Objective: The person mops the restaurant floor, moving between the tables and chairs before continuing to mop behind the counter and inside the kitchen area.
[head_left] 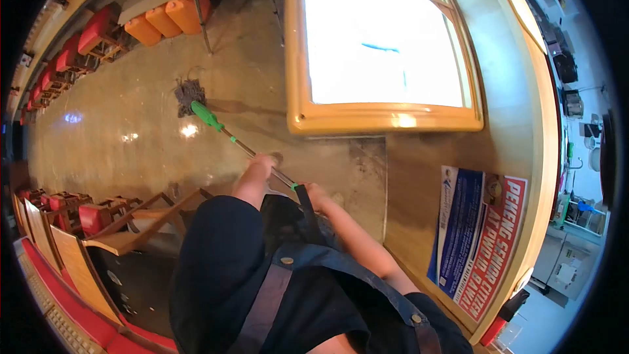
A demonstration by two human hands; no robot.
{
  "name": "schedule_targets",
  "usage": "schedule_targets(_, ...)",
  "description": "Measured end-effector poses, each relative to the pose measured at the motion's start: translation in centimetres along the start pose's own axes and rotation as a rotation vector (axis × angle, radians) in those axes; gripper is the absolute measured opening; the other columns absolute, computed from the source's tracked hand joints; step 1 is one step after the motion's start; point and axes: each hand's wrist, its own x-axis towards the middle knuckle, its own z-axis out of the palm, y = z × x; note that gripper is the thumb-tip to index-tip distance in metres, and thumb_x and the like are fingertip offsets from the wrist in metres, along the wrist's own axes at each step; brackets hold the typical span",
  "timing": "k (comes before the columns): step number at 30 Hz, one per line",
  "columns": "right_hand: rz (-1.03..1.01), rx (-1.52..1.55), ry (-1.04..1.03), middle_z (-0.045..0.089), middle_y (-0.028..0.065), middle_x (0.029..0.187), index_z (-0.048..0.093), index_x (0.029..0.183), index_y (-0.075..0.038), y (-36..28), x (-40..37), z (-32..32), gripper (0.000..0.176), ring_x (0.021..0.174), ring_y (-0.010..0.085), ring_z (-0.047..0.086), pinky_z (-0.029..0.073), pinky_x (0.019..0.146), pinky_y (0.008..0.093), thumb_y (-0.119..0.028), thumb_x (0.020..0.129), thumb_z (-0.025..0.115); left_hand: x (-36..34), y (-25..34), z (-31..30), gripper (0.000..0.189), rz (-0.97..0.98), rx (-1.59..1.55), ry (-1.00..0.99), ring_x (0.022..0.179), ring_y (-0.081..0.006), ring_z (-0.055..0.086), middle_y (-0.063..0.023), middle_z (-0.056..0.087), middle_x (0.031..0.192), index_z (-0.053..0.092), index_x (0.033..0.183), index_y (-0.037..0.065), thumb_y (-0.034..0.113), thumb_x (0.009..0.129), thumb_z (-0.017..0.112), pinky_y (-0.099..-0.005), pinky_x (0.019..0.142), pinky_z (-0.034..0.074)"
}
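Note:
A mop (244, 147) with a thin metal handle and green fittings reaches out ahead of me over the floor. Its dark grey string head (190, 92) rests on the brown, shiny floor (124, 111), at the upper left. My left hand (262, 162) is wrapped round the middle of the handle. Nearer my body, my right hand (316, 196) is closed round the upper end, by a green piece. The undersides of the fingers of both hands are hidden. A dark apron (321, 262) covers my front.
A yellow-framed lit display case (386, 118) stands ahead, beside a counter with a printed sign (481, 242). Orange containers (164, 21) line the far wall, near a white table's legs. Red-seated chairs (98, 29) stand along the left, and a wooden chair (141, 223) is close by my left side.

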Motion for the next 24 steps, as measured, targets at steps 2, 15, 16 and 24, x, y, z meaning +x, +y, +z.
schedule_targets(2, 0.089, -0.135, 0.035, 0.059, 0.0186, 0.099, 0.057, 0.111, -0.016, 4.1, -6.5, -4.3, 0.035, 0.095, 0.0348, 0.056, 0.044, 0.079, 0.0403, -0.036, 0.082, 0.052, 1.4, 7.3, 4.5, 0.027, 0.216, -0.171, 0.203, 0.087, -0.0308, 0.057, -0.011, 0.062, 0.089, 0.065, 0.085, 0.013, 0.024, 0.06, 0.067, -0.0397, 0.076, 0.047)
schedule_targets(15, 0.629, -0.438, 0.603, 0.061, 0.0186, 0.073, 0.066, 0.09, -0.012, 11.0, -43.7, -22.6, 0.024, 0.073, 0.0326, 0.061, 0.046, 0.069, 0.0403, -0.029, 0.076, 0.058, -9.9, 53.8, -8.8, 0.012, 1.139, -0.606, 0.089, 0.067, -0.033, 0.059, -0.0154, 0.059, 0.064, 0.06, 0.061, 0.007, 0.012, 0.05, 0.058, -0.0393, 0.06, 0.048)
schedule_targets(16, 0.631, -0.436, 0.601, 0.061, 0.0186, 0.073, 0.066, 0.09, -0.012, 10.5, -43.5, -22.2, 0.024, 0.073, 0.0326, 0.061, 0.046, 0.069, 0.0403, -0.029, 0.076, 0.058, -10.1, 53.9, -9.2, 0.012, 1.138, -0.689, 0.054, 0.066, -0.0326, 0.059, -0.0151, 0.059, 0.064, 0.06, 0.061, 0.007, 0.01, 0.05, 0.058, -0.0387, 0.059, 0.048)
schedule_targets(24, 0.299, -0.446, 0.433, 0.057, 0.0211, 0.068, 0.065, 0.087, -0.01, 4.7, -42.1, -19.6, 0.026, 0.066, 0.0351, 0.059, 0.046, 0.064, 0.0415, -0.023, 0.065, 0.063, -13.5, 45.2, -7.6, 0.012, 0.864, -0.69, 0.3, 0.061, -0.0338, 0.057, -0.0149, 0.056, 0.059, 0.055, 0.054, 0.007, 0.017, 0.051, 0.061, -0.0411, 0.056, 0.047)
